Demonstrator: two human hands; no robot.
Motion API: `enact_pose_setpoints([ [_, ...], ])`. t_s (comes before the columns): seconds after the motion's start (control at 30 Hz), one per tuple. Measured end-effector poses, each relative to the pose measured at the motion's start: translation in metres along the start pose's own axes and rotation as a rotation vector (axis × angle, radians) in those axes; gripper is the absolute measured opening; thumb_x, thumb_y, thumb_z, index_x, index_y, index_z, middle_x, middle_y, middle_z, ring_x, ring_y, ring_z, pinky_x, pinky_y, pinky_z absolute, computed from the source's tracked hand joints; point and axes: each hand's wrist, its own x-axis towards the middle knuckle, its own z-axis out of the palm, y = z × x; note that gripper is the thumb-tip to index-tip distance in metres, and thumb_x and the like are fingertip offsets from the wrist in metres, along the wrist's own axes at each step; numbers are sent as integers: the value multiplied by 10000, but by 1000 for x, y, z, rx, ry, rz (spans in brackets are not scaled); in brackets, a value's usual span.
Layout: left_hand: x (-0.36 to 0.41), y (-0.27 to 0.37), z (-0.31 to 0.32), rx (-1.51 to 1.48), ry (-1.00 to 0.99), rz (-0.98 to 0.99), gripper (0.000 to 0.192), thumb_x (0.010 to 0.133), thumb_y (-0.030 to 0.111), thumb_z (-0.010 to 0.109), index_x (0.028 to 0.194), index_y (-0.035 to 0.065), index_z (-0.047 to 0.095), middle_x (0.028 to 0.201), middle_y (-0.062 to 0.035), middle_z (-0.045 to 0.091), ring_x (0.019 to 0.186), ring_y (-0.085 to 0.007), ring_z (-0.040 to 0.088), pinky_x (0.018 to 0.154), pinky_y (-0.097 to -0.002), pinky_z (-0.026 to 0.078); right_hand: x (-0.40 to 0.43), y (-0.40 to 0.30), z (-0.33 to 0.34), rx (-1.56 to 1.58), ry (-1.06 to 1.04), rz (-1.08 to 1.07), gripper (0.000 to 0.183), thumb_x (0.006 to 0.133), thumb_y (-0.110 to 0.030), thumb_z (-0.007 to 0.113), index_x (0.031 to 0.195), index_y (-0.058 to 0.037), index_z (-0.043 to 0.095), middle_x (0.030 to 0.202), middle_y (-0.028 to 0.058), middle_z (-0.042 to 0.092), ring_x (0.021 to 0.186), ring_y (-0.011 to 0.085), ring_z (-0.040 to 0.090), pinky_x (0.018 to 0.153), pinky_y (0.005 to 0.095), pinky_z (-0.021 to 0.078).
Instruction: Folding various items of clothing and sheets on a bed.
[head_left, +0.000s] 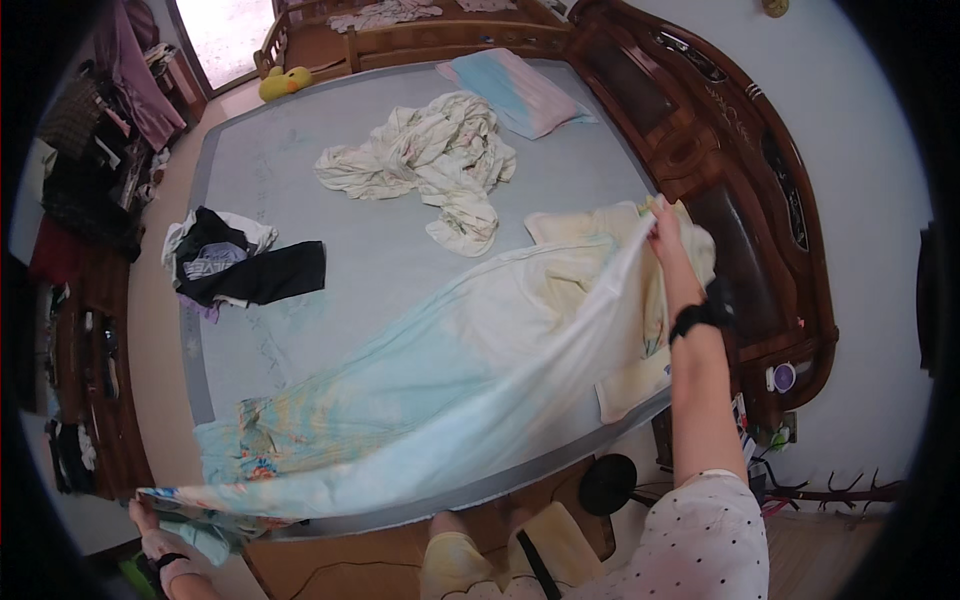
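Observation:
A thin blanket (420, 397), pale blue and cream with a floral patterned end, is stretched between my two hands along the near side of the bed. At the lower left, my left hand (142, 514) grips its patterned corner. My right hand (663, 225), raised near the headboard, is closed on the opposite corner, which looks white. Beneath and beside the blanket's right end lie a cream pillow (581, 221) and another pale pillow (630, 390), partly covered. The bed's grey sheet (360, 247) shows beyond the blanket.
A crumpled white floral cloth (442, 150) lies mid-bed. Black and white clothes (247, 262) sit at the left edge; a striped pillow (517, 90) and yellow plush toy (285, 82) are at the far side. A carved wooden headboard (697, 150) borders the right. A black round object (607, 484) stands near my legs.

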Motion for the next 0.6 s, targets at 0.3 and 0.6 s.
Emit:
enact_pose_setpoints([
  [0.3,8,-155,-19,-52,-578,-46,334,884,364,447,1042,70,457,901,-29,471,818,-175,456,777,-325,374,-68,147,129,-26,-97,203,286,858,-200,510,1117,-79,497,766,15,560,610,86,518,543,190,435],
  [0.6,-190,-418,-28,-104,10,-664,512,805,417,554,1178,79,463,1077,-68,543,969,-246,514,831,-387,406,-237,353,-66,-321,361,470,192,809,-239,552,843,-53,521,556,42,493,448,145,475,387,268,376],
])
